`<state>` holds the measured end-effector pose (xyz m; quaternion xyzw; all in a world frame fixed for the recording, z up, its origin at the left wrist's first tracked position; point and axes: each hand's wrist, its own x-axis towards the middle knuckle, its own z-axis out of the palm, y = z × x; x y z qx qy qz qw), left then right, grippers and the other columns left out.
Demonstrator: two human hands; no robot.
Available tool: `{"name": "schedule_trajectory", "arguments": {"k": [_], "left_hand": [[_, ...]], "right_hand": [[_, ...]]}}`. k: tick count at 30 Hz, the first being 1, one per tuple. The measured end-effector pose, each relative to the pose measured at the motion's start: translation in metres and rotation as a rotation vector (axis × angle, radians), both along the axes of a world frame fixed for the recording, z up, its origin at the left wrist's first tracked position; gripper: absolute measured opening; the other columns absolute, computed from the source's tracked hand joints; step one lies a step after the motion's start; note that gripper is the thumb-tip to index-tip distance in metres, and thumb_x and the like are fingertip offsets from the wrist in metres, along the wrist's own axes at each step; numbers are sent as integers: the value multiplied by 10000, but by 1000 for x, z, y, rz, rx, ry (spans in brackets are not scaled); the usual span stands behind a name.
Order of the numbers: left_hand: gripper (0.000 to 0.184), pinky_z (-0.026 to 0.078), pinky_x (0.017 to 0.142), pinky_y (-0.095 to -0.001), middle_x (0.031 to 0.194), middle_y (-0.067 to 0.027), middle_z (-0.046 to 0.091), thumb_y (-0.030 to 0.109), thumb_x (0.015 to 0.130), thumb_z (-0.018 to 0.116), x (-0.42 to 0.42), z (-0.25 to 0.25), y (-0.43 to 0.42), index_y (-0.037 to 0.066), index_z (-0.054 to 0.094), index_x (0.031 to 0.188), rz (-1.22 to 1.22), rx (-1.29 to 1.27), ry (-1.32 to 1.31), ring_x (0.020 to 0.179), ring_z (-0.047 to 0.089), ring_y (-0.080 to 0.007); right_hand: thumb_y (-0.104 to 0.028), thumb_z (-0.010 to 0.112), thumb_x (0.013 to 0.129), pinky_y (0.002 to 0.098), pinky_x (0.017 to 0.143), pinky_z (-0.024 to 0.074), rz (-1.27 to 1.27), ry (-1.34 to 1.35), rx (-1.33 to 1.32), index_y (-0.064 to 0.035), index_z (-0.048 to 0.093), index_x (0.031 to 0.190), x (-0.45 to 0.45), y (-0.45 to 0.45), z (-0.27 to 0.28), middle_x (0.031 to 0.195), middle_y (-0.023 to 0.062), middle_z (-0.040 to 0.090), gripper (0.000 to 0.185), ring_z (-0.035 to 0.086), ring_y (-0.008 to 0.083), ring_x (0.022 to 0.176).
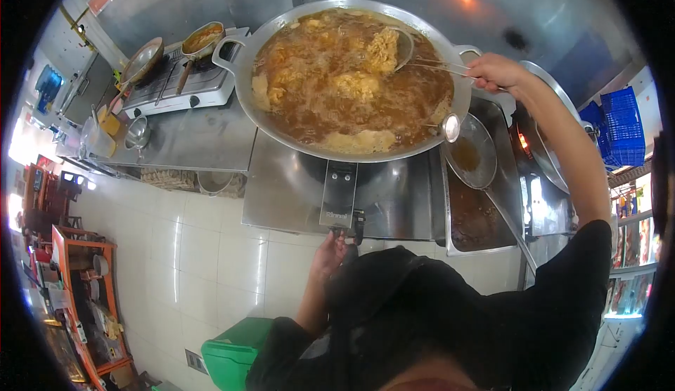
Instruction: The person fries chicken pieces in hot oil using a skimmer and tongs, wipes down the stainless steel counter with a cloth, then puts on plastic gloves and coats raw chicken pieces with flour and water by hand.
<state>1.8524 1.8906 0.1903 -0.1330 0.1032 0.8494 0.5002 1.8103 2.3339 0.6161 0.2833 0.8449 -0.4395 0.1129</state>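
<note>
My right hand [496, 73] grips the thin handle of a wire skimmer [406, 48] over the far right part of a large two-handled wok [247, 113]. Battered fried chicken [382, 51] rests in the skimmer's basket, with more golden pieces [355, 85] in the bubbling brown oil [309, 120]. A round dial thermometer [451, 127] sits at the wok's right front rim. Below the wok, my left hand [330, 254] has its fingers closed at the stove knob, under the burner's metal front panel [339, 194]; my fingers partly cover the knob.
A strainer ladle [472, 155] lies over an oily tray [485, 226] on the right. Beyond it stands another large pan [552, 85] near a flame. Left, a gas stove [179, 82] bears two pans. A green bin [235, 352] stands behind my left arm; blue crates [619, 127] are far right.
</note>
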Motion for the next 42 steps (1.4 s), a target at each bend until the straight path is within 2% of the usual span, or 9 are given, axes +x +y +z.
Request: {"name": "schedule_trajectory", "arguments": {"k": [8,10,13,21,25,31,33,34,42], "left_hand": [[267,489,714,-280,832,-83,605,236,956,464,-3,4,2,-13,551,1001,18,-140,-80,716,562,-156],[270,493,725,-284,835,-88,615,238,954,469,-4,5,2,-14,555,999,9,-154,-84,730,578,-160],[247,502,757,-304,904,-88,622,242,948,481,-6,-2,-4,14,544,1015,-30,-139,-64,790,604,-161],[258,467,872,-341,1015,-104,607,262,947,467,-7,-1,-36,33,529,1050,-31,-210,88,944,589,-201],[343,421,940,-365,1019,-144,591,285,946,460,5,-31,-86,-14,501,1108,15,-590,127,1024,554,-247],[336,508,797,-419,1008,-157,584,250,921,497,99,-155,-204,11,474,1156,120,-1264,-105,913,610,-317],[317,514,754,-417,946,-126,604,241,878,563,163,-226,-266,45,511,1121,-753,-1619,1272,872,612,-309],[318,512,743,-413,941,-125,604,241,876,565,190,-226,-274,41,512,1118,-881,-1654,1355,863,612,-305],[331,496,657,-387,905,-118,604,241,864,575,239,-243,-224,14,521,1099,-360,-1359,25,788,610,-274]], "right_hand": [[-191,563,819,280,397,349,-69,-27,227,-60,578,729,6,16,18,535,20,518,160,462,124,423],[-150,543,793,386,537,470,225,18,913,-18,619,851,-5,11,10,680,113,633,163,605,274,583],[-102,524,773,454,700,495,137,235,1138,-12,623,953,-12,0,-4,875,159,659,224,625,370,786],[-76,508,783,431,718,508,343,153,1569,-35,622,866,21,-115,40,832,169,631,147,629,340,812],[-78,503,792,425,703,509,269,90,1703,-26,619,877,39,-108,73,847,171,629,153,628,341,818],[-93,539,765,431,640,497,295,41,1647,-5,623,847,30,-41,69,778,186,632,147,628,346,733],[-103,549,753,418,579,477,455,-125,1393,4,617,809,15,15,68,680,160,606,139,607,310,633],[-114,559,742,405,517,457,594,-284,1129,13,612,771,8,29,69,581,135,579,140,586,274,532],[-149,576,795,247,383,305,447,-336,312,-9,641,877,-13,4,20,501,-8,456,175,410,66,415]]}}
